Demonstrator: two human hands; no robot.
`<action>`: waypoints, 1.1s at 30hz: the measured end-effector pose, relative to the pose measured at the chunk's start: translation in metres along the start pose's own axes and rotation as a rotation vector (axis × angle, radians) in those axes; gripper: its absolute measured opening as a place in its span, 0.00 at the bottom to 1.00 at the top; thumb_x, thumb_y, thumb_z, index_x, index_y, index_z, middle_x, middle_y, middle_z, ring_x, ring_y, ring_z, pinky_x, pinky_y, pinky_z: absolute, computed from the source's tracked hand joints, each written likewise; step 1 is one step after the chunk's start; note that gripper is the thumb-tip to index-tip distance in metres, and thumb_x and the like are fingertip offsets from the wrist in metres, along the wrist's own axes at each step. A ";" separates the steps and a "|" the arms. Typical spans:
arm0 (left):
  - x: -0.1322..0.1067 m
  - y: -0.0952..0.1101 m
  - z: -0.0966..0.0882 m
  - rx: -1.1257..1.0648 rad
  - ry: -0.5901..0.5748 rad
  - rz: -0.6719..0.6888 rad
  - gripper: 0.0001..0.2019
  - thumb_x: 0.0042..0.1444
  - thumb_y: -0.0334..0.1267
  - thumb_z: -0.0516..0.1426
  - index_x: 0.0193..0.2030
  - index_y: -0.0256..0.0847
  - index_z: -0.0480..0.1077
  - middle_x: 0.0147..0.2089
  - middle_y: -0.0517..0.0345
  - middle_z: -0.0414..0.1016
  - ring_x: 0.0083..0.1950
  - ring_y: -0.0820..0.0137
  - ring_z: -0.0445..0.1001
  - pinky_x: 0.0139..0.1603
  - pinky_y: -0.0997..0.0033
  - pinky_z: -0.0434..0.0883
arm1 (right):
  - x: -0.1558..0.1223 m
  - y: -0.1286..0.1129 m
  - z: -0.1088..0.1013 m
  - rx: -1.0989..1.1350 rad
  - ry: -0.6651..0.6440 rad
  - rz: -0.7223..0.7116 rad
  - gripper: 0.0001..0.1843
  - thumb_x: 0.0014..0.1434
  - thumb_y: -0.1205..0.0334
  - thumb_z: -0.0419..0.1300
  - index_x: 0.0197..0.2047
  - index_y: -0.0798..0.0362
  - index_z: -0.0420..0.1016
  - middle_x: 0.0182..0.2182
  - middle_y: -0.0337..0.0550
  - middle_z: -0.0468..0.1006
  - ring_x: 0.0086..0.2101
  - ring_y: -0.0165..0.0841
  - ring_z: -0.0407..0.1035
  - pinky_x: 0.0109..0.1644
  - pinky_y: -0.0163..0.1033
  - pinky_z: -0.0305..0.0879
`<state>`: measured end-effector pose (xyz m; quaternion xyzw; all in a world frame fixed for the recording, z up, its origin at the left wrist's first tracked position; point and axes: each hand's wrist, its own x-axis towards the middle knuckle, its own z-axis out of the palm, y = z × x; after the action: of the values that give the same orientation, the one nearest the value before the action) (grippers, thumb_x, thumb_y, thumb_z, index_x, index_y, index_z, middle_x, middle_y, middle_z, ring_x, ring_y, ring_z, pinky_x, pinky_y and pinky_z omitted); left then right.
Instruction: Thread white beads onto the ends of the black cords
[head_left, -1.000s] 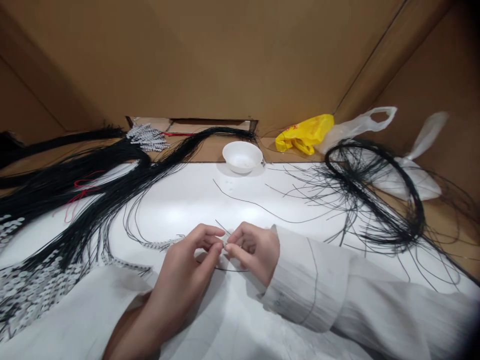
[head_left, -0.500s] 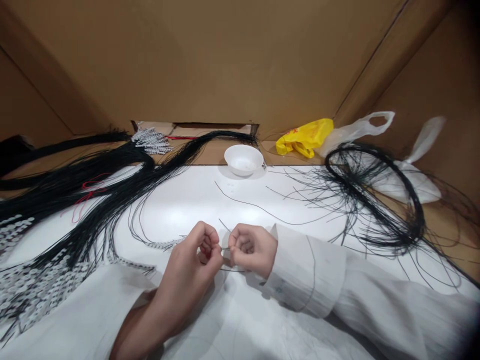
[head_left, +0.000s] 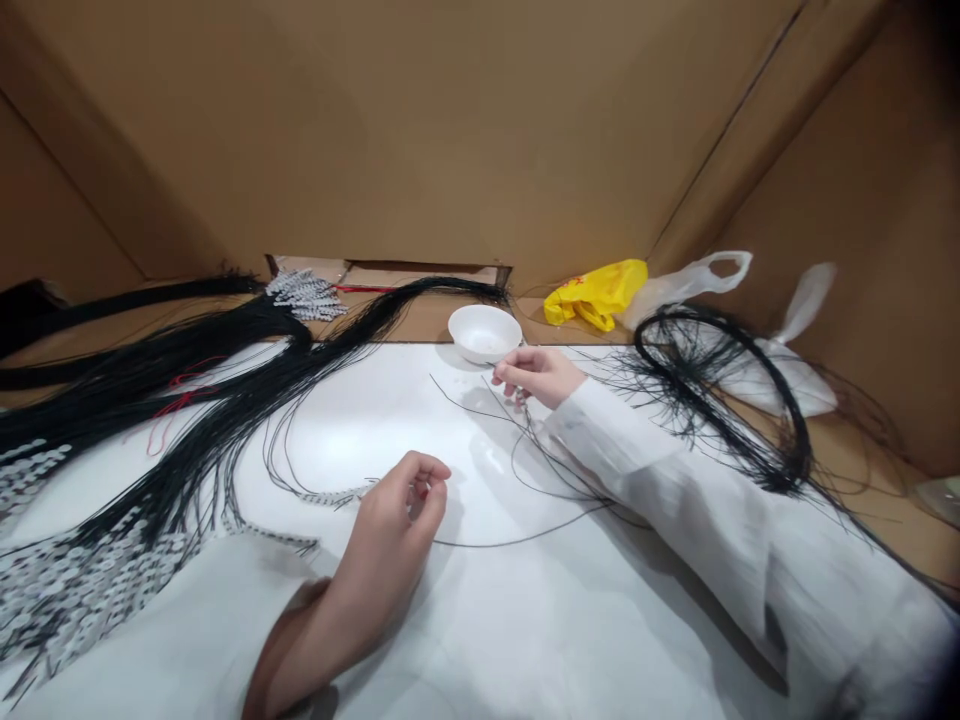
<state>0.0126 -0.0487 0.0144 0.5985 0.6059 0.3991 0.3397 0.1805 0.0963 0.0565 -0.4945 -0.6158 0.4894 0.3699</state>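
Note:
My left hand [head_left: 401, 520] is closed in a pinch above the white table, low in the middle of the view. A thin black cord [head_left: 517, 543] comes out from behind it and curves right, toward my right sleeve; the pinch point itself is mostly hidden. My right hand [head_left: 536, 378] reaches out at the front right edge of the white bowl [head_left: 485, 335], thumb and fingers pressed together. Thin black cords [head_left: 551, 455] trail from beneath these fingers along the forearm. Whatever lies inside the bowl is too small to make out.
Bundles of black cords [head_left: 247, 400] with white beaded ends [head_left: 112, 570] cover the left side. A red string [head_left: 176, 400] lies across them. At right are a coil of black cord [head_left: 787, 400], a yellow bag [head_left: 600, 293] and clear plastic bags [head_left: 694, 283]. Cardboard walls [head_left: 420, 130] surround the table.
My right hand has moved away from my left, forward and right to the bowl, drawing cords with it. My left hand has stayed nearly in place. The view has shifted slightly.

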 end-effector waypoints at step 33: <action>0.005 -0.008 0.004 -0.168 0.057 0.159 0.14 0.58 0.39 0.50 0.52 0.45 0.60 0.49 0.54 0.67 0.49 0.66 0.67 0.47 0.66 0.64 | -0.050 -0.021 0.051 0.391 -0.464 0.085 0.08 0.54 0.65 0.57 0.27 0.58 0.62 0.23 0.39 0.71 0.24 0.26 0.68 0.26 0.34 0.69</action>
<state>0.0123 -0.0428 0.0058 0.6023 0.5304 0.4911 0.3387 0.1395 0.0355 0.0660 -0.3145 -0.5568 0.7134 0.2865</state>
